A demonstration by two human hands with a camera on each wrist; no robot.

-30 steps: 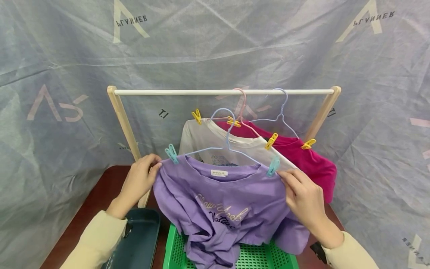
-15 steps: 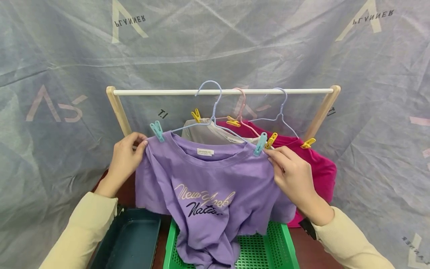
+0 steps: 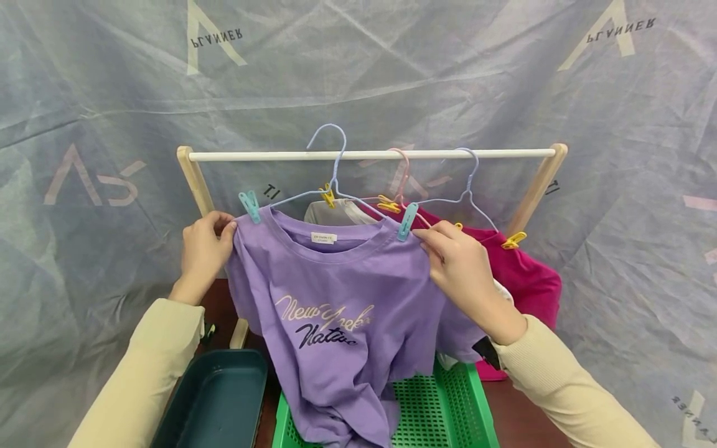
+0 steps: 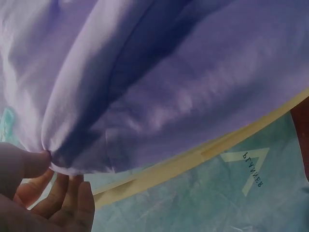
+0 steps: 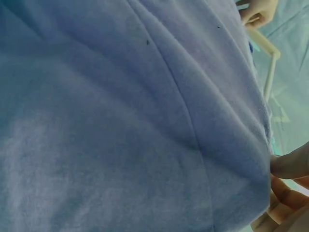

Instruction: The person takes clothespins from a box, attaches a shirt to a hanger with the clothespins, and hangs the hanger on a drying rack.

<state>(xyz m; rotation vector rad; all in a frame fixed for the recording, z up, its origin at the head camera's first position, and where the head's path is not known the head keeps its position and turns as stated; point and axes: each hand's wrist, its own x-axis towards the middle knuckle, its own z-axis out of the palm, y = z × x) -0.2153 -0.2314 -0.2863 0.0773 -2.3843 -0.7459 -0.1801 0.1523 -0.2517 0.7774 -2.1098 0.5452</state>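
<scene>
A purple T-shirt (image 3: 336, 274) with lettering hangs on a light-blue wire hanger (image 3: 335, 177). Teal clothespins, one at the left (image 3: 249, 206) and one at the right (image 3: 407, 222), clip its shoulders to the wire. My left hand (image 3: 200, 252) pinches the left shoulder between thumb and fingers; the left wrist view shows the gathered cloth at the thumb (image 4: 36, 164). At the other shoulder, my right hand (image 3: 462, 270) pinches the fabric beside the clothespin. The hanger's hook overlaps the white rail (image 3: 246, 156), its top above it; I cannot tell whether they touch.
Behind the purple shirt, a white shirt (image 3: 327, 214) and a magenta shirt (image 3: 532, 289) hang from the rail, with yellow clothespins (image 3: 514, 241). Below stand a green perforated basket (image 3: 478, 410), into which the purple hem droops, and a dark blue tray (image 3: 224, 404).
Both hands have raised the purple shirt and moved it left and towards the rail. The hanger's hook has gone from below the rail to across it.
</scene>
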